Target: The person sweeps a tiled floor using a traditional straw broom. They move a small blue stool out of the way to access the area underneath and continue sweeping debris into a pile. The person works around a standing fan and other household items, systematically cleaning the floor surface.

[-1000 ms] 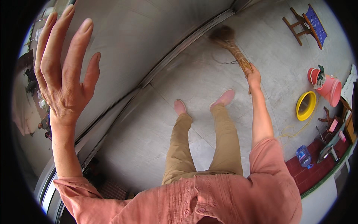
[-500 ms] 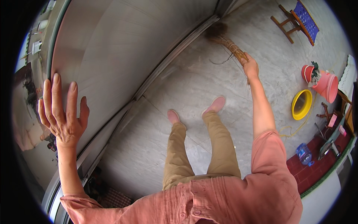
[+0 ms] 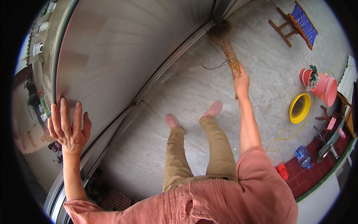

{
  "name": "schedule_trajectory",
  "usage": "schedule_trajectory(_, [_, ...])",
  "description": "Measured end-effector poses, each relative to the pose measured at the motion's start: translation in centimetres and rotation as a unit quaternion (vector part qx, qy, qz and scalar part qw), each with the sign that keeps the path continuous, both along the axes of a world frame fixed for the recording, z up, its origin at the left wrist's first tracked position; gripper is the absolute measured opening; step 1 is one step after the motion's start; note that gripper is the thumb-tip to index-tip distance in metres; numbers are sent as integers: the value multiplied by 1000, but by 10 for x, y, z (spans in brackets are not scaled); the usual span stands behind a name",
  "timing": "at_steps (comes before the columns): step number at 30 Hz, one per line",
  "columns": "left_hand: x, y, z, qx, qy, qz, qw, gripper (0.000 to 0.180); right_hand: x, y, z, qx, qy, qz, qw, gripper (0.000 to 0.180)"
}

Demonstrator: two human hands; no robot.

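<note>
My right hand (image 3: 241,79) grips the bound handle of a straw broom (image 3: 226,44). The broom's bushy head lies on the grey floor by the foot of the low wall (image 3: 123,48), far ahead of my pink shoes (image 3: 212,110). My left hand (image 3: 69,128) is open with fingers spread, resting against the top edge of the low wall at the left, holding nothing.
A blue-seated wooden stool (image 3: 296,23) stands at the far right. Pink buckets (image 3: 323,86), a yellow basin (image 3: 299,108), a yellow rope (image 3: 283,136), a plastic bottle (image 3: 302,156) and a red step (image 3: 317,164) crowd the right side.
My left hand dropped from high in the air down to the wall's top edge. The broom and right hand shifted slightly farther toward the wall corner.
</note>
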State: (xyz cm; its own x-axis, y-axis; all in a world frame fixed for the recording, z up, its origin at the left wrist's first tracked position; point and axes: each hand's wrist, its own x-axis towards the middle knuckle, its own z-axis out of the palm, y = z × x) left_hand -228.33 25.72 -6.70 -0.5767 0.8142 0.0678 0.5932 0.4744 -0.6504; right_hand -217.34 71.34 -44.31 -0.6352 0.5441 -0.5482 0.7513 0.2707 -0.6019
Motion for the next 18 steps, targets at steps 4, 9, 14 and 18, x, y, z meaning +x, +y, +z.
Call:
schedule_trajectory(4, [-3, 2, -1, -4, -5, -10, 1000, 47, -33, 30, 6, 34, -44, 107, 993, 48])
schedule_trajectory(9, [-4, 6, -1, -4, -3, -11, 1000, 46, 29, 30, -17, 3, -47, -59, 997, 48])
schedule_trajectory(14, [4, -10, 1, -1, 5, 15, 1000, 45, 94, -23, 22, 11, -66, 192, 979, 48])
schedule_trajectory(18, [-5, 1, -5, -4, 13, -5, 1000, 44, 72, -2, -2, 50, -81, 401, 911, 46])
